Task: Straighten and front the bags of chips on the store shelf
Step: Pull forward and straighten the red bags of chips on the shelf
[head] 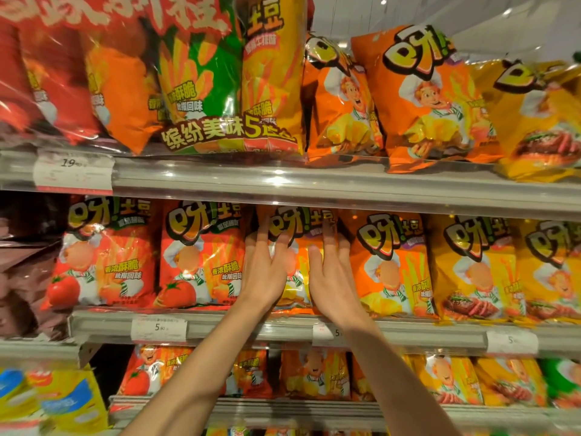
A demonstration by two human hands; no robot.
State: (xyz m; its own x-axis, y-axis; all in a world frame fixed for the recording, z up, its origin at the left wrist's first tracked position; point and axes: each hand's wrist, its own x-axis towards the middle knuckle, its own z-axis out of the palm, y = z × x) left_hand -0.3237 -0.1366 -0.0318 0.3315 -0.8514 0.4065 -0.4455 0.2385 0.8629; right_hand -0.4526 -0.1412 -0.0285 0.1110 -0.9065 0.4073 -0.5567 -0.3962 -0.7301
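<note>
On your far left, on the middle shelf (283,324), two red tomato bags (103,256) stand upright side by side, faces to the front, above a price tag (158,329) that reads 5. Next to them is the orange bag of chips (298,247) you are working on; it stands in the same row, between the second red bag and another orange bag (390,265). Your left hand (265,272) lies flat on the left part of its face, fingers straight and a little spread, tips near the logo at the top. Your right hand (331,278) presses on the right part of the same bag, also with straight fingers, nothing pinched. The two hands are close but do not touch each other. Further right you see two yellow bags (471,269) with a steak picture, upright too. On the shelf above, a big multipack (220,80) leans at the left and more orange bags (424,99) stand at the right, a little tilted.
</note>
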